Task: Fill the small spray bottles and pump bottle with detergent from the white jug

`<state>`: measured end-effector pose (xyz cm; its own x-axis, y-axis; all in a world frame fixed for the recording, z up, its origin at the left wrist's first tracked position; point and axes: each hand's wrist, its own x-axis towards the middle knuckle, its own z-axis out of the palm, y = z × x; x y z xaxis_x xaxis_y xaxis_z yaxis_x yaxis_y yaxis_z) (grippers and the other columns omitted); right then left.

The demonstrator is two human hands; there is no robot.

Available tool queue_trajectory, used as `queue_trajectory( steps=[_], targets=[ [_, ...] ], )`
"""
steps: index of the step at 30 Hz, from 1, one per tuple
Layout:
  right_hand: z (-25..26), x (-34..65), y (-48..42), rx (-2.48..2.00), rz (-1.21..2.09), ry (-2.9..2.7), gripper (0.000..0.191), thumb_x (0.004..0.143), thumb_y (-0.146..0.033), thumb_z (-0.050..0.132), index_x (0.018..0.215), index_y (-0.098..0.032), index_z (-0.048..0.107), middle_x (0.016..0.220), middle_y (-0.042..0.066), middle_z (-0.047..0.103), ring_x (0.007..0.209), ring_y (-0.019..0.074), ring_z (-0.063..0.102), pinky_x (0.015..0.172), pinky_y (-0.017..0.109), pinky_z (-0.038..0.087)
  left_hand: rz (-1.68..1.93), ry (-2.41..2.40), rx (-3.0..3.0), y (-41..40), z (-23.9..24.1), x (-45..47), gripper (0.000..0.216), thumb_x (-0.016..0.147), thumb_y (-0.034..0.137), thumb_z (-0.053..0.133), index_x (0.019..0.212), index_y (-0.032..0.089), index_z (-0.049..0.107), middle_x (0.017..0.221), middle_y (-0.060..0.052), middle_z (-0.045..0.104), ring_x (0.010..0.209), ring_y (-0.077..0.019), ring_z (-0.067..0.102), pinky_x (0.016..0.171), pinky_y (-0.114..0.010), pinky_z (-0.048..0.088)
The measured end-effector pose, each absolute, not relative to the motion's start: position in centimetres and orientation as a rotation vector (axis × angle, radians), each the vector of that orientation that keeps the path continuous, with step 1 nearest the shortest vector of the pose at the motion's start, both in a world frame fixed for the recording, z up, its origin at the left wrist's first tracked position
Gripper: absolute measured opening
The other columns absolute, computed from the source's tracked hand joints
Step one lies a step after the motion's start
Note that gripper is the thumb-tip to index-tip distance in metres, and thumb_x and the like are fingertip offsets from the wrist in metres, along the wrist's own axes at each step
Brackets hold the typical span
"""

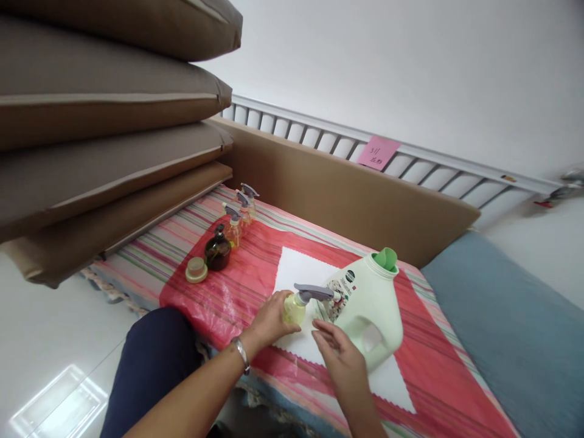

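Observation:
My left hand [269, 321] grips a small clear spray bottle [295, 307] of yellowish liquid with a grey trigger head, standing on a white cloth [296, 267]. My right hand [340, 356] hovers just right of it, fingers loosely apart, holding nothing, close to a large pale green jug [371, 304] with a bright green spout. The jug stands on the same cloth, its handle hole facing me.
Red plastic sheet [246, 274] covers a striped mat. At its far left stand three small spray bottles [241, 213], a dark round bottle [218, 249] and a beige lid [196, 269]. Stacked brown cushions [91, 121] loom left; cardboard wall [342, 188] behind; blue mat [502, 328] right.

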<state>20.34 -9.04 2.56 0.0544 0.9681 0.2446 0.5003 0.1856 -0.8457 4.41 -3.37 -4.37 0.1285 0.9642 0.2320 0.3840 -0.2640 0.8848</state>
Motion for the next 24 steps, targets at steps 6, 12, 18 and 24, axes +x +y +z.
queue_trajectory(
  steps=[6, 12, 18, 24],
  targets=[
    [11.3, 20.0, -6.8, -1.323, 0.232, -2.202, 0.032, 0.077, -0.03, 0.058, 0.109, -0.026, 0.062, 0.12, 0.008, 0.061, 0.115, 0.0288, 0.049, 0.101, 0.046, 0.034, 1.115, 1.305, 1.726, -3.4, -4.4, 4.5, 0.074, 0.052, 0.021, 0.082, 0.118, 0.023, 0.048, 0.117, -0.007, 0.056, 0.111, -0.0268, 0.052, 0.096, -0.041, 0.039],
    [12.0, 17.7, -2.3, -1.345, 0.109, -2.75, 0.058, 0.069, -0.007, 0.056, 0.123, -0.029, 0.054, 0.102, 0.006, 0.067, 0.092, 0.0243, 0.062, 0.076, 0.035, 0.045, 1.089, 1.346, 1.745, -3.5, -4.1, 4.6, 0.075, 0.051, 0.024, 0.082, 0.117, 0.022, 0.048, 0.116, -0.008, 0.058, 0.108, -0.028, 0.053, 0.093, -0.042, 0.04],
    [11.4, 16.3, -1.5, -1.491, -0.026, -2.978, 0.048, 0.078, -0.014, 0.057, 0.124, -0.025, 0.051, 0.091, 0.004, 0.066, 0.076, 0.0205, 0.063, 0.064, 0.033, 0.046, 1.078, 1.362, 1.749, -3.3, -4.3, 4.8, 0.077, 0.049, 0.026, 0.083, 0.117, 0.023, 0.049, 0.116, -0.008, 0.058, 0.112, -0.0294, 0.051, 0.095, -0.043, 0.038],
    [12.2, 14.7, -0.2, -1.813, -0.078, -2.963, 0.037, 0.087, -0.041, 0.053, 0.118, -0.02, 0.052, 0.098, 0.005, 0.063, 0.08, 0.017, 0.062, 0.071, 0.037, 0.052, 1.087, 1.343, 1.747, -3.3, -4.4, 4.7, 0.075, 0.05, 0.025, 0.082, 0.117, 0.025, 0.049, 0.117, -0.007, 0.058, 0.11, -0.0283, 0.053, 0.095, -0.042, 0.038]
  ],
)
